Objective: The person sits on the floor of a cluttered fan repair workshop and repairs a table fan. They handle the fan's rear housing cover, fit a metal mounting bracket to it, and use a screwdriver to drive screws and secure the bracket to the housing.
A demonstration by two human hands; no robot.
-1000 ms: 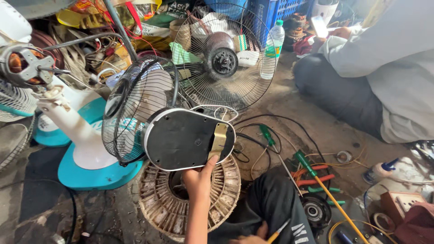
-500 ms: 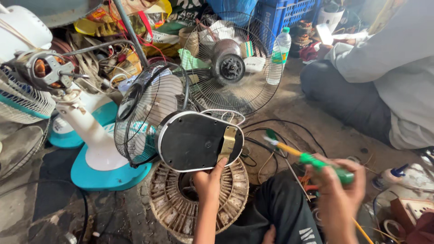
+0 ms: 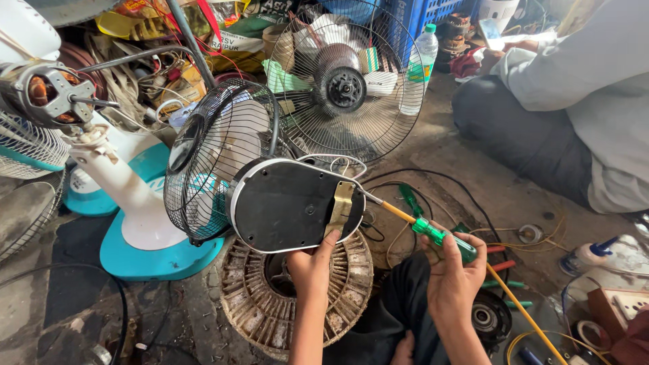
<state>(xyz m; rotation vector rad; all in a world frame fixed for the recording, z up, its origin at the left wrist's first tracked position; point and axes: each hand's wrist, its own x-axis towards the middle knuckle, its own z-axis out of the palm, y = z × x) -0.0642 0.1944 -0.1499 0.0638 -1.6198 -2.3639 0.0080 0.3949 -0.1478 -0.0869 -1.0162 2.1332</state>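
**Screwdriver set against the tilted fan base**

The right hand [image 3: 454, 280] is closed around the green translucent handle of a screwdriver [image 3: 422, 228]. Its yellow shank and thin metal tip run up and to the left, and the tip meets the edge of the fan base [image 3: 284, 206] just beside a brass-coloured plate [image 3: 340, 206]. The left hand [image 3: 312, 267] grips the lower rim of that base, thumb pressed up against the plate. The base is oval, black underneath with a white rim, turned on its side so the underside faces the camera. Its black wire cage [image 3: 220, 152] points left. Beneath lies a rusty round stator [image 3: 260, 311]; another person sits at the right.
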